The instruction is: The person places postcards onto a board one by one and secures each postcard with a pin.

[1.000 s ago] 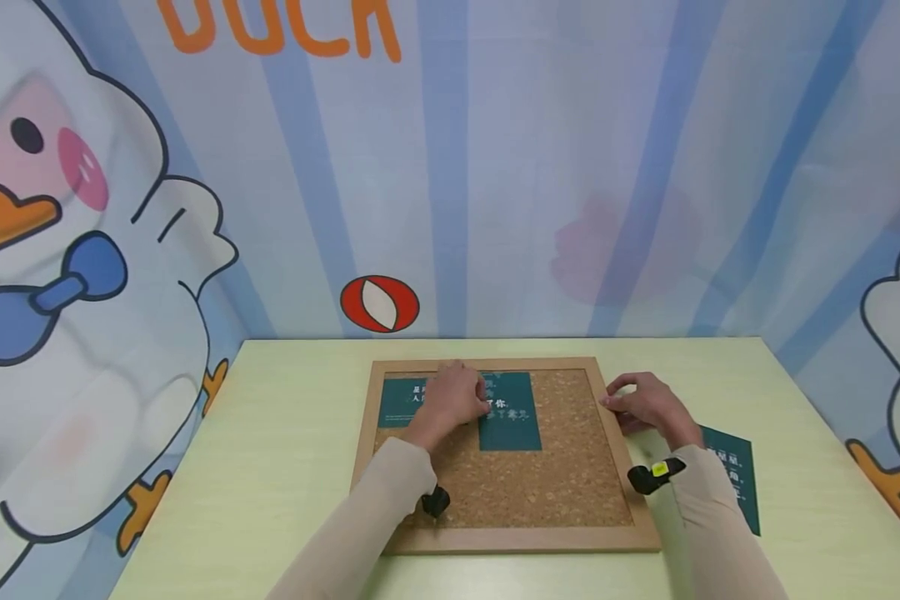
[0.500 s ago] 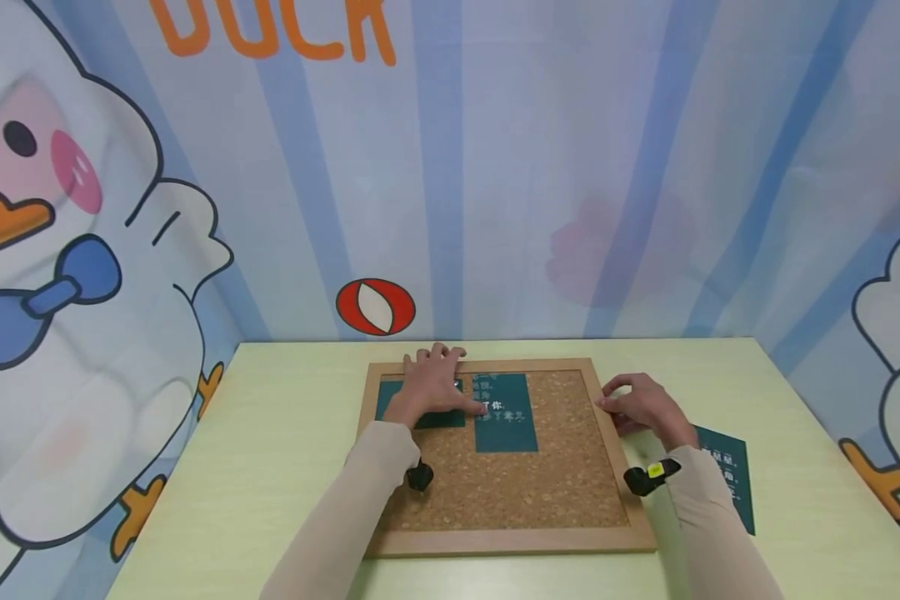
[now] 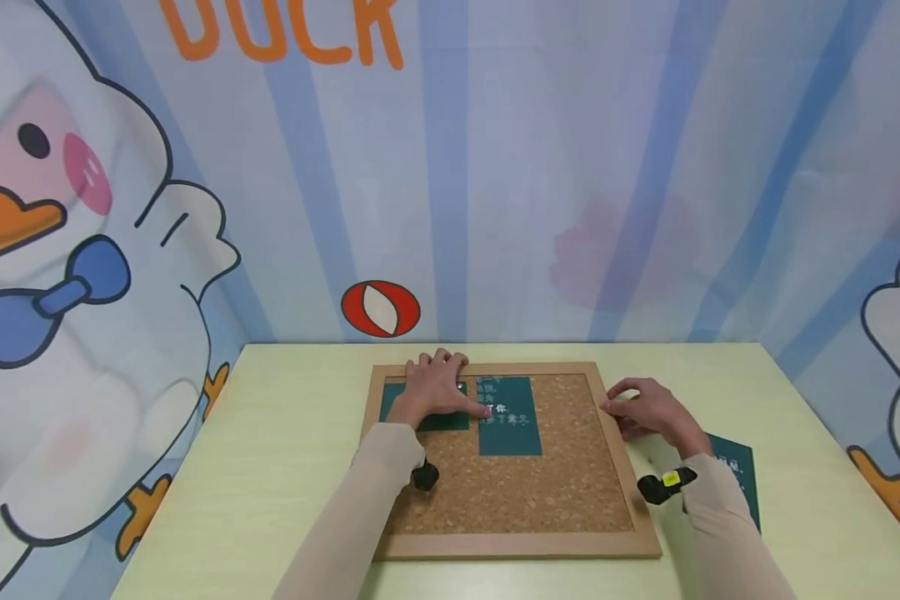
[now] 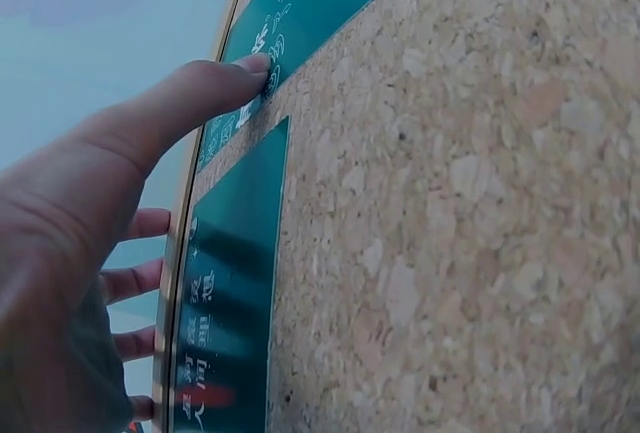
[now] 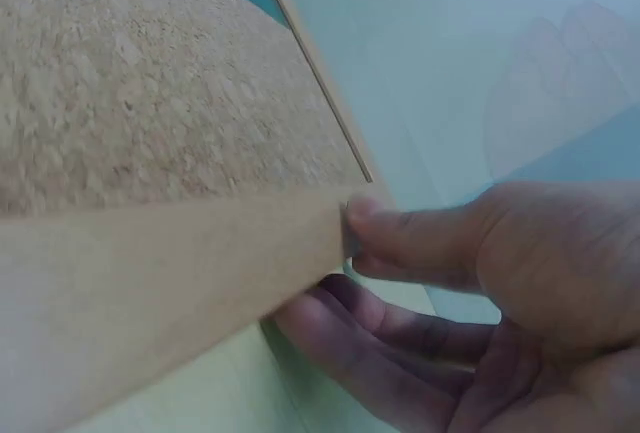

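Note:
A wood-framed cork board (image 3: 525, 500) lies on the table with two dark green cards printed in white characters near its top. My left hand (image 3: 427, 396) spreads over the left card (image 4: 235, 223), partly hiding it. Its thumb is straight and touches the second card (image 3: 510, 437), while the other fingers reach over the board's top edge. At the right side of the frame (image 5: 190, 283), my right hand (image 3: 648, 412) grips the edge, its thumb against the wood and its fingers curled below. A tiny greyish spot by that thumb is too blurred to identify.
Another green card (image 3: 746, 475) lies on the table right of the board, partly covered by the right forearm. The pale table (image 3: 270, 467) ends at a blue striped backdrop (image 3: 510, 208) with cartoon ducks.
My left hand has gone from bunched fingers near the cards' tops to spread fingers over the top edge, thumb on the second card. The right hand keeps its place at the frame.

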Demonstrator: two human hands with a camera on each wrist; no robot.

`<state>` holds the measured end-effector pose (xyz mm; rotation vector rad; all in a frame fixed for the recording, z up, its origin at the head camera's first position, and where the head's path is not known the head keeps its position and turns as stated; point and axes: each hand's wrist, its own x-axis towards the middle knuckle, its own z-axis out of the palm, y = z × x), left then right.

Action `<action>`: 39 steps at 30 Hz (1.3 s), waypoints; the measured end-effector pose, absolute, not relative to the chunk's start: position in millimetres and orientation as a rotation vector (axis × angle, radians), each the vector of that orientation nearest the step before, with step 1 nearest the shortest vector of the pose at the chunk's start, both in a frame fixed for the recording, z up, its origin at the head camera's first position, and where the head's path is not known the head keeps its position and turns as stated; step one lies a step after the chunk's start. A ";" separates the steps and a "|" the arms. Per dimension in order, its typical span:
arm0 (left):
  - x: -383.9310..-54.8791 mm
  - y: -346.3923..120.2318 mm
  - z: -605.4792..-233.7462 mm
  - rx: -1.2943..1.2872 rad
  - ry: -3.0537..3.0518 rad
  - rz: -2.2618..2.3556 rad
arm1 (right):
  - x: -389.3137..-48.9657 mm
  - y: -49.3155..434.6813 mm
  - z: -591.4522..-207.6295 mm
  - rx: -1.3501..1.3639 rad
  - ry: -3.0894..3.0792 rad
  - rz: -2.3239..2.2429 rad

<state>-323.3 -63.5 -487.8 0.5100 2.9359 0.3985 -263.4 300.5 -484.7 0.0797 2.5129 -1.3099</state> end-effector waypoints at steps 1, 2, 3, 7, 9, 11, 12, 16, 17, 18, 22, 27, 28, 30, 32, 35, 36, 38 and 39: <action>-323.3 -63.3 -488.1 0.510 2.934 0.399 | -261.8 302.3 -484.7 0.066 2.519 -1.319; -323.1 -62.9 -488.3 0.510 2.933 0.401 | -260.3 304.9 -484.0 0.053 2.523 -1.329; -323.6 -62.7 -489.0 0.509 2.930 0.400 | -258.7 307.9 -482.6 0.032 2.534 -1.331; -326.4 -62.3 -492.1 0.496 2.921 0.388 | -253.6 323.7 -475.7 -0.034 2.641 -1.278; -328.6 -62.7 -494.0 0.488 2.915 0.380 | -251.0 333.8 -473.3 -0.076 2.727 -1.198; -329.6 -63.3 -494.6 0.481 2.912 0.382 | -247.6 343.5 -472.9 -0.105 2.799 -1.114; -329.9 -63.7 -495.0 0.481 2.912 0.385 | -245.4 347.9 -473.3 -0.121 2.834 -1.064; -330.2 -65.6 -496.3 0.480 2.907 0.380 | -235.7 360.5 -477.6 -0.170 2.892 -0.926; -329.6 -66.1 -496.0 0.482 2.911 0.381 | -233.6 361.8 -479.0 -0.186 2.892 -0.910; -328.7 -66.7 -495.5 0.482 2.916 0.382 | -231.6 362.8 -480.5 -0.199 2.891 -0.895; -325.2 -68.0 -492.4 0.482 2.928 0.399 | -226.9 363.9 -486.6 -0.240 2.886 -0.871; -322.7 -67.7 -490.0 0.487 2.924 0.430 | -225.2 365.6 -493.0 -0.266 2.925 -0.823; -322.7 -67.4 -490.7 0.489 2.923 0.435 | -225.2 365.7 -493.9 -0.266 2.936 -0.808; -323.0 -66.9 -491.1 0.491 2.922 0.434 | -225.1 365.9 -495.0 -0.264 2.958 -0.781; -322.7 -66.0 -491.2 0.491 2.920 0.442 | -225.1 365.5 -495.5 -0.251 2.978 -0.753; -323.1 -65.2 -491.2 0.492 2.918 0.452 | -225.1 365.1 -495.4 -0.243 2.994 -0.728; -323.0 -65.0 -491.5 0.492 2.918 0.455 | -225.2 365.0 -495.6 -0.243 2.995 -0.729; -322.8 -64.9 -491.5 0.492 2.921 0.455 | -225.2 364.8 -496.1 -0.247 2.994 -0.739; -322.4 -64.9 -491.1 0.494 2.922 0.455 | -225.1 364.7 -496.5 -0.254 2.995 -0.747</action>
